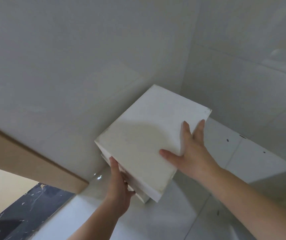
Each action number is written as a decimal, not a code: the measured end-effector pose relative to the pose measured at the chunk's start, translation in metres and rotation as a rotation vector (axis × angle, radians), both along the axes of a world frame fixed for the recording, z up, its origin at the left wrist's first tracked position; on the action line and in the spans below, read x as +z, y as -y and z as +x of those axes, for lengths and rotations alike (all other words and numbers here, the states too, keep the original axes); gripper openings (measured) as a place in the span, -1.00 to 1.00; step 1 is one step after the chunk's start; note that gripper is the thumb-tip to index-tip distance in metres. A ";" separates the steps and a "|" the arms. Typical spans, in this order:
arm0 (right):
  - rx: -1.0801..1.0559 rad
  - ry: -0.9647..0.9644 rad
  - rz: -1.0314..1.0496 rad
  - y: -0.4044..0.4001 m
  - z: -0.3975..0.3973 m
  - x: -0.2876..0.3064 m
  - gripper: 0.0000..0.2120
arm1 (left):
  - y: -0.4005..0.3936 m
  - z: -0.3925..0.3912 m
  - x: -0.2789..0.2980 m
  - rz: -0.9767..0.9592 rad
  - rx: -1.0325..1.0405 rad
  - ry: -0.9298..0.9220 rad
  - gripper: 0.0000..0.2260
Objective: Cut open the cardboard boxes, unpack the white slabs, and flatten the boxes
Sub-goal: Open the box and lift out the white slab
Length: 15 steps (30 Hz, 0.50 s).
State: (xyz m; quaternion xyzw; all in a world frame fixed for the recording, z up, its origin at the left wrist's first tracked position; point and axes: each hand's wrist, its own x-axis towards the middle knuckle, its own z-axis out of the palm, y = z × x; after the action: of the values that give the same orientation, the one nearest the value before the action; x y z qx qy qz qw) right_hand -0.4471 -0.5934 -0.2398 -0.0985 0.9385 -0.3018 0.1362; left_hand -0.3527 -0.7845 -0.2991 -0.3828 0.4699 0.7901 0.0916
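A stack of white square slabs [144, 135] is held tilted in the corner where two pale tiled walls meet. My left hand [119, 191] grips the stack's lower left edge, with fingers wrapped under it and the thumb up along the side. On the right edge rests my right hand [190, 149], its thumb lying on the top face and its fingers spread along the side. At least two slabs show at the near edge. No cardboard box is in view.
Pale tiled walls [69, 66] stand behind and to the right. A white ledge [253, 153] with small dark holes runs right of the stack. A light wooden door frame [26, 156] crosses the lower left, with dark marbled flooring [26, 210] beyond it.
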 end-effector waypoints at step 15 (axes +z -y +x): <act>-0.022 0.203 -0.097 -0.041 -0.080 0.006 0.61 | -0.074 -0.120 0.000 0.099 0.001 -0.104 -0.01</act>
State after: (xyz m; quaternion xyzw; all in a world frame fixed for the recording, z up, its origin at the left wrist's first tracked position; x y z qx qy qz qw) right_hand -0.5267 -0.5521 -0.2341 -0.0635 0.9051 -0.3569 0.2224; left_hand -0.4732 -0.7108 -0.2991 -0.3365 0.4344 0.8311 0.0855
